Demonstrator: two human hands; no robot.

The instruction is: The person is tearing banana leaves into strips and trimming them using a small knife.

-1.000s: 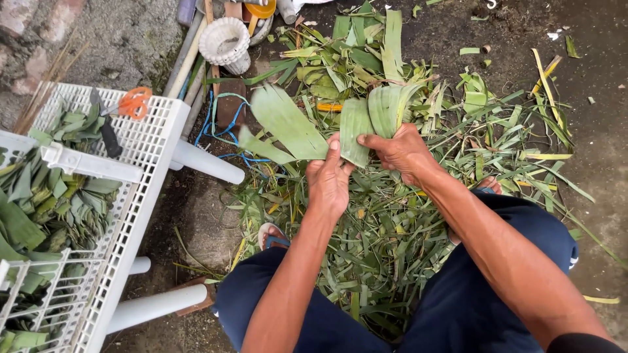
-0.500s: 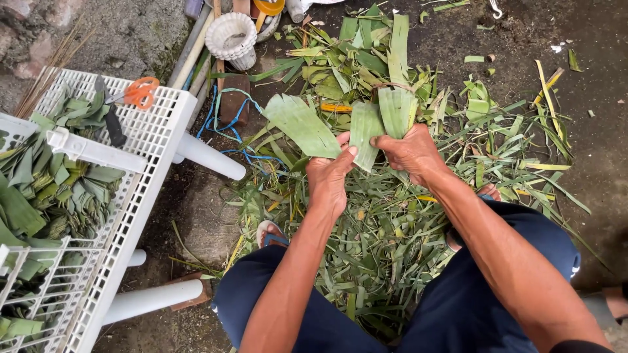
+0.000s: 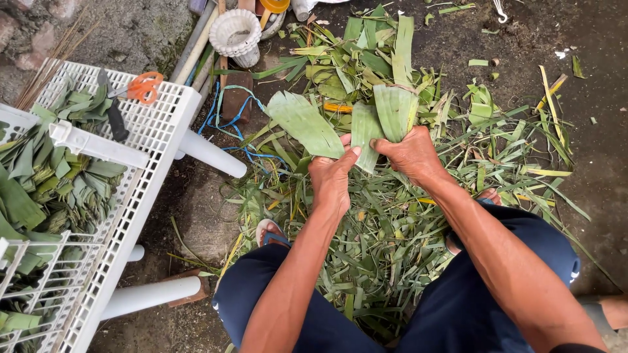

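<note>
The left hand (image 3: 331, 176) grips the base of a broad, flat green leaf strip (image 3: 304, 123) that fans up and leftward, thumb pressed across it. The right hand (image 3: 412, 153) is closed around two shorter, squared-off green leaf pieces (image 3: 386, 117) standing upright side by side. Since a second ago both hands have drawn slightly closer together and the leaves stand a little more upright, overlapping near the fingers. Below them lies a thick heap of green leaf trimmings (image 3: 366, 255) on the ground. To the left, a white perforated plastic rack (image 3: 163, 124) carries orange-handled scissors (image 3: 137, 88) and stacked cut leaves (image 3: 59, 176).
</note>
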